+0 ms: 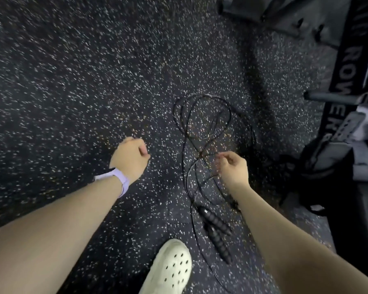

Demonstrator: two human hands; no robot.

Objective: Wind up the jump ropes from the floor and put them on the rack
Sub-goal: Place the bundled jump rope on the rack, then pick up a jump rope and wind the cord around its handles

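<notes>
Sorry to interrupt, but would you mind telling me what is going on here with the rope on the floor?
A person is bending over a thin black jump rope lying in loose loops on the dark speckled rubber floor. Its two black ribbed handles lie side by side near a white perforated clog. The right hand reaches down at the cord with curled fingers; whether it grips is unclear. The left hand, with a lilac wristband, is loosely closed and holds nothing. No winding has begun.
</notes>
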